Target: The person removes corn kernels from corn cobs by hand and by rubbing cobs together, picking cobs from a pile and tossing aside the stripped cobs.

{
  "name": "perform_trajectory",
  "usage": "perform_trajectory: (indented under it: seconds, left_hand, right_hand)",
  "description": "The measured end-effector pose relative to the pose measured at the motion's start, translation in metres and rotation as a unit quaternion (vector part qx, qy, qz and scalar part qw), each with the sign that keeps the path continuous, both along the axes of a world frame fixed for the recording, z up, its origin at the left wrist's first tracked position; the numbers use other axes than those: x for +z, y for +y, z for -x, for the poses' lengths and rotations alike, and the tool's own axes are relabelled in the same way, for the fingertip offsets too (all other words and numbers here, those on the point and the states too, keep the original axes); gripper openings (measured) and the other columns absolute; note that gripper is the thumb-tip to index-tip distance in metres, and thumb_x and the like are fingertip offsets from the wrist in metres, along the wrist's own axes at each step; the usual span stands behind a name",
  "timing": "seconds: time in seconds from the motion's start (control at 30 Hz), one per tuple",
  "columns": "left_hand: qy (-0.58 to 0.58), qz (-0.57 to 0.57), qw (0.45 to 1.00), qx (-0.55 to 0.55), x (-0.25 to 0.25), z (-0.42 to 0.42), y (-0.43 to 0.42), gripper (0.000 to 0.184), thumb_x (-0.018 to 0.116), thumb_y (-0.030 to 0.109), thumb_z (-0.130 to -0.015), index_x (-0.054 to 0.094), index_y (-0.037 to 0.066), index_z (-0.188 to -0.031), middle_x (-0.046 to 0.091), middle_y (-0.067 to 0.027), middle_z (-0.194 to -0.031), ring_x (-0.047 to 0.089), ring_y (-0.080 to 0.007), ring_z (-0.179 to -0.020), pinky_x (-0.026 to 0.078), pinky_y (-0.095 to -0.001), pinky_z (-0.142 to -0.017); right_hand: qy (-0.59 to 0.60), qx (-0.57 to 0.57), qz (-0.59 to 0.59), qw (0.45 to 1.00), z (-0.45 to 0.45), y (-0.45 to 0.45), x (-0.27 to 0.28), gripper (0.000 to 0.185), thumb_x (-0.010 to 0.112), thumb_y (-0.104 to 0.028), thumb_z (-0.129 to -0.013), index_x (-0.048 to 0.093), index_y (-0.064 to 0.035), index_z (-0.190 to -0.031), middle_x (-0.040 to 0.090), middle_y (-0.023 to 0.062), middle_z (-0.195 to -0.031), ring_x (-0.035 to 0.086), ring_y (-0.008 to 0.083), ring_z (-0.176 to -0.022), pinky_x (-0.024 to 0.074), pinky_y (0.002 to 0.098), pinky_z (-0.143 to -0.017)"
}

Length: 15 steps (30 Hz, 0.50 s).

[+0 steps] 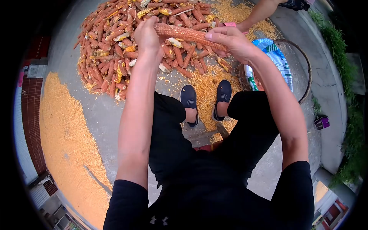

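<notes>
While two navy shoes (188, 96) stand before one corncob heap (105, 55), our left grip (147, 38) and right grip (234, 43) both close firmly on one bare corncob (180, 33).

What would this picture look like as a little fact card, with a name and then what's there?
Left hand: grips one end of a reddish corn cob
Right hand: grips the cob's other end
Cob in hands: looks bare of kernels
Ahead: a pile of cobs, mostly reddish, some with yellow kernels
On the ground at left: a wide spread of loose kernels
Feet: dark shoes, kernels between them
Between the legs: a hammer-like tool
Nearby: another person's arm
</notes>
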<state>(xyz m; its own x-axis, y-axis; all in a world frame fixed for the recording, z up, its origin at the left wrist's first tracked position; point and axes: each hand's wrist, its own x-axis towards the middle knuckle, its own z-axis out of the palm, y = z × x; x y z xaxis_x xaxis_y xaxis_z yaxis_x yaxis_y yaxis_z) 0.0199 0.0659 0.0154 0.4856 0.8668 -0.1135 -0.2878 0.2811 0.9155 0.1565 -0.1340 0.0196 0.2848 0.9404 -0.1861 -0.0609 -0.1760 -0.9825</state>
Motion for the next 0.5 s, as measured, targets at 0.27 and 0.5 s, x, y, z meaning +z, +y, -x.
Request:
perform_trajectory:
  seconds: [0.27,0.5]
  left_hand:
    - [0.087,-0.035,0.986,-0.141,-0.009,0.003,0.009,0.022,0.062,0.018,-0.099,0.058,0.000,-0.111,0.065,-0.0123,-0.090,0.066,-0.0201,-0.077,0.053,-0.0307,-0.064]
    - [0.125,-0.076,0.974,-0.173,-0.004,0.009,0.002,0.020,0.062,0.019,-0.099,0.059,0.003,-0.111,0.065,-0.0070,-0.088,0.065,-0.0140,-0.074,0.050,-0.0258,-0.061]
  right_hand:
    - [0.115,-0.261,0.126,0.950,-0.073,-0.138,-0.046,0.027,0.068,-0.026,-0.099,0.063,-0.0015,-0.106,0.053,-0.0014,-0.074,0.046,0.0055,-0.057,0.0378,0.0222,-0.048]
    - [0.233,-0.351,0.120,0.899,-0.076,-0.246,-0.078,0.026,0.058,-0.019,-0.103,0.057,0.0038,-0.115,0.068,0.0112,-0.088,0.061,0.0091,-0.061,0.0503,0.0217,-0.050]
